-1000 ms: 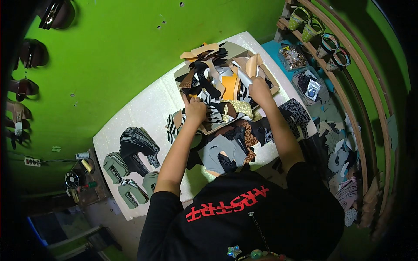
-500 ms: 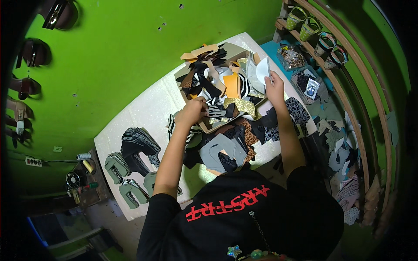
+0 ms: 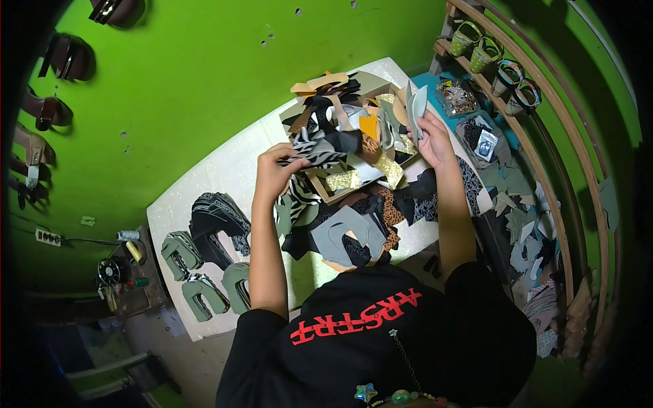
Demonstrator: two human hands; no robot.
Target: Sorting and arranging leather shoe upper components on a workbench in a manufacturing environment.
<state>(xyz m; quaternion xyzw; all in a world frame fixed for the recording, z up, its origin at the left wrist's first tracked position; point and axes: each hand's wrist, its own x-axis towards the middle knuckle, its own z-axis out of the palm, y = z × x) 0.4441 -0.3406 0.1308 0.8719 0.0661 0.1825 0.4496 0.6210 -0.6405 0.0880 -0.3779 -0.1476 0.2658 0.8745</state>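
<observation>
My left hand (image 3: 274, 170) grips zebra-print scraps (image 3: 314, 149) above the left side of a shallow cardboard box (image 3: 323, 192). My right hand (image 3: 437, 139), over the box's right end, pinches a few light grey cut pieces (image 3: 415, 112) held upright. Mixed cut-outs fill the box, among them an orange piece (image 3: 369, 127) and glittery gold strips (image 3: 390, 170). In front of the box lie grey curved pieces (image 3: 338, 234), brown lacy strips (image 3: 390, 211) and black scraps. More zebra-print pieces (image 3: 304, 192) rest beside my left forearm.
On the white table (image 3: 204, 183), stacks of arched black pieces (image 3: 211, 217) and olive pieces (image 3: 180, 251) sit at left. A clear bead box (image 3: 457, 97) and a scrap bin (image 3: 469, 129) stand right, below a wooden rack (image 3: 544, 129) with strappy shoes (image 3: 486, 56). Shoes (image 3: 71, 58) line the left wall.
My left hand has risen out of the box, moving up and left with the zebra-print scraps. The light grey pieces in my right hand have turned more upright. Gold strips in the box have shifted.
</observation>
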